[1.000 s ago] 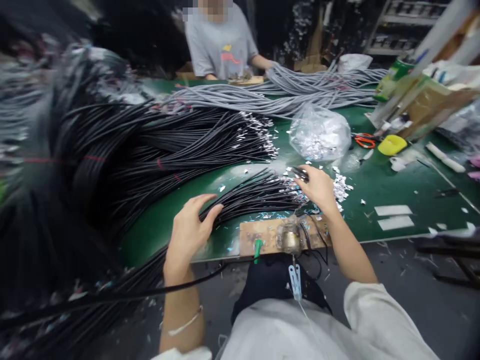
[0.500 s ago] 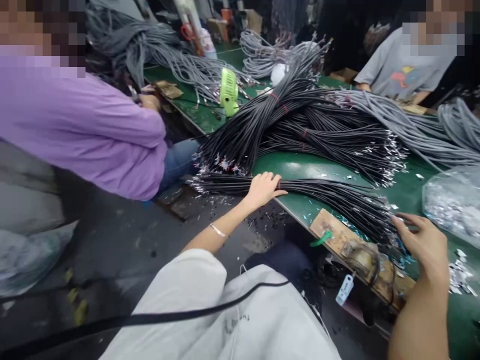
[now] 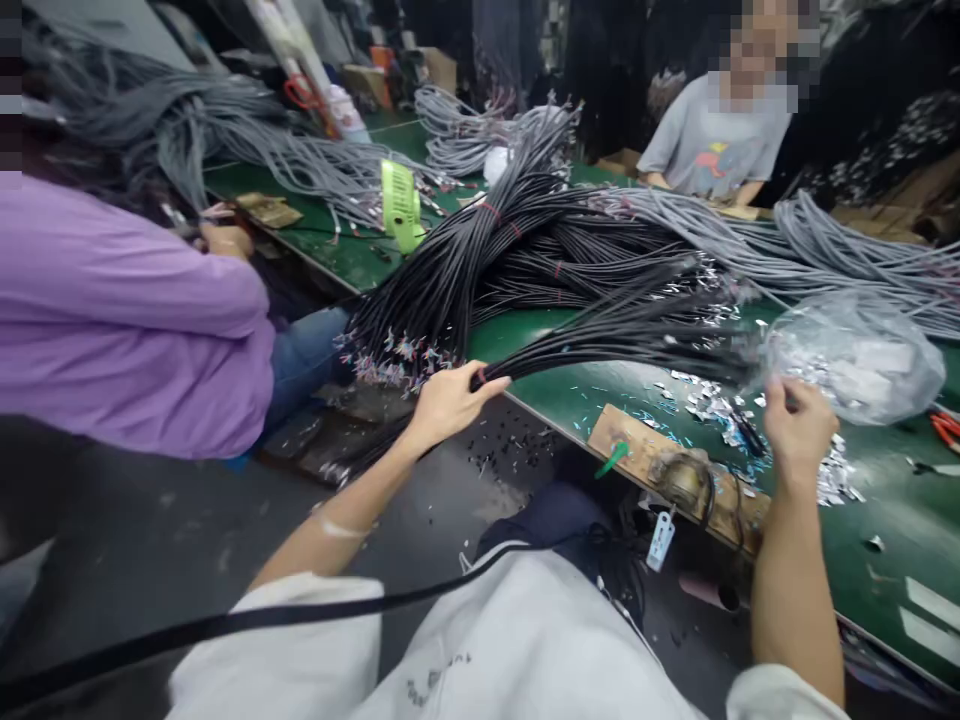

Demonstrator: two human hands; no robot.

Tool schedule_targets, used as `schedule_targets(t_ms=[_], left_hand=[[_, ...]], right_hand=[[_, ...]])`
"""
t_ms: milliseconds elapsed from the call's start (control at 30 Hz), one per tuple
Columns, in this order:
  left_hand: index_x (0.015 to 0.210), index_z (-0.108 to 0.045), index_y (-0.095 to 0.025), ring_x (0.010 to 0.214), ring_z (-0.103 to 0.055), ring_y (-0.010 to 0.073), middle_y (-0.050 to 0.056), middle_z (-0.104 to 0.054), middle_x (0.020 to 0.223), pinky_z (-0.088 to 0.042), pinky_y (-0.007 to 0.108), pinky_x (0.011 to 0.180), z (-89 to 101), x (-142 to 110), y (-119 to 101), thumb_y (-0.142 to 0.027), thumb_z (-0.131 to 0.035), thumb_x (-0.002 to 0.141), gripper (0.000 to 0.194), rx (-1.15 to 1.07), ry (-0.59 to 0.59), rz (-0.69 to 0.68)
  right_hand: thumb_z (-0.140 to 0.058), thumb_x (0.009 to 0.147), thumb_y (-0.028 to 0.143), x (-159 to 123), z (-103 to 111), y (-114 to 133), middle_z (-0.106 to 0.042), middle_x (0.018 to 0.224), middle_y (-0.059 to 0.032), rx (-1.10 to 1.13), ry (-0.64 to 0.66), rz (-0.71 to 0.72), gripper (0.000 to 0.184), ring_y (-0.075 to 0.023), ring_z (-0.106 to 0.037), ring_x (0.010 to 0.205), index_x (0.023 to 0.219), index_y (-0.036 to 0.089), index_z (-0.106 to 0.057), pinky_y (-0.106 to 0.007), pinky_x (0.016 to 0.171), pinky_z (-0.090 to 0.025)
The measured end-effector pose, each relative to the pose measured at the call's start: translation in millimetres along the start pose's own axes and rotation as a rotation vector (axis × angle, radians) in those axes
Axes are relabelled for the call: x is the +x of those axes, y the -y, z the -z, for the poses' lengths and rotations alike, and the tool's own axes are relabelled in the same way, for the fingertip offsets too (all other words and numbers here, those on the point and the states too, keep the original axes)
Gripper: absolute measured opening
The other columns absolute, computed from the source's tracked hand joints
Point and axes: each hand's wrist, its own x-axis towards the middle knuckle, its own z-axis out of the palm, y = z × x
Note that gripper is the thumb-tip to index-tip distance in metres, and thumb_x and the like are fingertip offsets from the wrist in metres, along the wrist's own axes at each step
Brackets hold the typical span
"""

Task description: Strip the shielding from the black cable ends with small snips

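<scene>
My left hand (image 3: 450,402) is wrapped round a bundle of black cables (image 3: 600,335) at its red tie, near the table's front edge. The bundle's far part fans out to the right above the table, its ends blurred by motion; its other end hangs down behind my left forearm. My right hand (image 3: 799,422) is closed, thumb and fingers pinched together, by the blurred cable ends and the near side of a clear plastic bag (image 3: 892,395). Whatever those fingers hold cannot be made out. More tied black cables (image 3: 420,270) lie piled beyond the bundle.
A wooden board (image 3: 626,435) with a metal device is fixed at the green table's (image 3: 892,540) front edge. Foil scraps (image 3: 716,405) litter the top. Grey cables (image 3: 750,245), a green fan (image 3: 401,205) and red-handled pliers (image 3: 946,428) lie around. A person in purple (image 3: 135,320) sits left; another (image 3: 716,140) works across.
My left hand has shifted left and down with the bundle, whose right part has swung up and away from me. My right hand has gone from spread fingers to a pinch. The view has turned right.
</scene>
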Motion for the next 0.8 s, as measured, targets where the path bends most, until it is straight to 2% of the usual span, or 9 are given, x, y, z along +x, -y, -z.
schedule_targets(t_ms=[67, 100, 167, 233, 300, 433, 567, 667, 800], left_hand=[[0.071, -0.058, -0.018, 0.057, -0.048, 0.0126, -0.001, -0.055, 0.059, -0.029, 0.022, 0.054, 3.0, -12, 14, -0.066, -0.056, 0.071, 0.048, -0.451, 0.346, 0.211], [0.066, -0.056, -0.017, 0.051, -0.044, 0.0114, -0.002, -0.052, 0.055, -0.028, 0.022, 0.051, 0.0, -21, 21, -0.070, -0.051, 0.072, 0.053, -0.514, 0.451, 0.257], [0.063, -0.055, -0.015, 0.043, -0.038, 0.0100, -0.001, -0.048, 0.047, -0.026, 0.022, 0.046, -13.8, -43, 35, -0.073, -0.045, 0.073, 0.060, -0.595, 0.619, 0.347], [0.065, -0.051, -0.016, 0.039, -0.034, 0.0092, -0.003, -0.042, 0.044, -0.024, 0.022, 0.043, -33.5, -65, 47, -0.079, -0.040, 0.069, 0.064, -0.687, 0.711, 0.449], [0.070, -0.049, -0.017, 0.038, -0.029, 0.0079, -0.006, -0.035, 0.044, -0.023, 0.021, 0.041, -52.9, -81, 59, -0.086, -0.031, 0.065, 0.071, -0.759, 0.751, 0.498], [0.074, -0.047, -0.016, 0.038, -0.029, 0.0062, -0.007, -0.035, 0.047, -0.023, 0.021, 0.041, -79.7, -87, 80, -0.085, -0.033, 0.066, 0.071, -0.873, 0.774, 0.516], [0.073, -0.050, -0.014, 0.042, -0.031, 0.0062, -0.006, -0.036, 0.048, -0.026, 0.021, 0.043, -95.3, -81, 95, -0.085, -0.039, 0.062, 0.073, -0.957, 0.771, 0.475], [0.075, -0.051, -0.014, 0.044, -0.034, 0.0066, -0.004, -0.041, 0.052, -0.027, 0.021, 0.045, -104.0, -77, 105, -0.081, -0.041, 0.067, 0.069, -0.995, 0.770, 0.438], [0.080, -0.054, -0.013, 0.046, -0.037, 0.0073, -0.003, -0.044, 0.056, -0.029, 0.022, 0.046, -111.2, -73, 118, -0.080, -0.040, 0.069, 0.070, -1.000, 0.795, 0.379]], right_hand=[[-0.047, 0.084, 0.040, -2, 2, 2, -0.069, 0.098, -0.0197, 0.020, -0.039, 0.000, 0.036, -0.0248, -0.062, 0.089, 0.093, 0.014, -0.071, -0.034, 0.074, -0.045], [-0.049, 0.083, 0.040, -4, 2, 4, -0.069, 0.096, -0.0183, 0.034, -0.035, 0.009, 0.035, -0.0235, -0.062, 0.086, 0.093, 0.014, -0.071, -0.032, 0.073, -0.045], [-0.054, 0.081, 0.040, -9, 3, 10, -0.071, 0.092, -0.0135, 0.065, -0.005, 0.031, 0.031, -0.0196, -0.062, 0.077, 0.090, 0.016, -0.072, -0.030, 0.069, -0.047], [-0.055, 0.081, 0.039, -14, 2, 16, -0.071, 0.089, -0.0091, 0.086, 0.036, 0.056, 0.028, -0.0158, -0.061, 0.069, 0.086, 0.018, -0.072, -0.027, 0.066, -0.048], [-0.056, 0.081, 0.038, -17, 0, 21, -0.070, 0.088, -0.0070, 0.090, 0.095, 0.093, 0.026, -0.0140, -0.060, 0.066, 0.085, 0.018, -0.071, -0.027, 0.064, -0.049], [-0.057, 0.081, 0.037, -19, -2, 23, -0.070, 0.089, -0.0063, 0.059, 0.196, 0.124, 0.024, -0.0155, -0.062, 0.070, 0.085, 0.018, -0.071, -0.027, 0.063, -0.050], [-0.056, 0.082, 0.039, -19, 0, 20, -0.069, 0.088, -0.0057, 0.014, 0.251, 0.137, 0.025, -0.0167, -0.062, 0.073, 0.086, 0.019, -0.070, -0.028, 0.064, -0.050], [-0.054, 0.083, 0.041, -20, -1, 18, -0.069, 0.089, -0.0053, -0.009, 0.292, 0.158, 0.027, -0.0175, -0.063, 0.075, 0.087, 0.019, -0.070, -0.029, 0.066, -0.050], [-0.052, 0.083, 0.043, -21, -5, 15, -0.068, 0.095, -0.0069, -0.023, 0.319, 0.172, 0.030, -0.0217, -0.063, 0.087, 0.085, 0.019, -0.070, -0.031, 0.069, -0.051]])
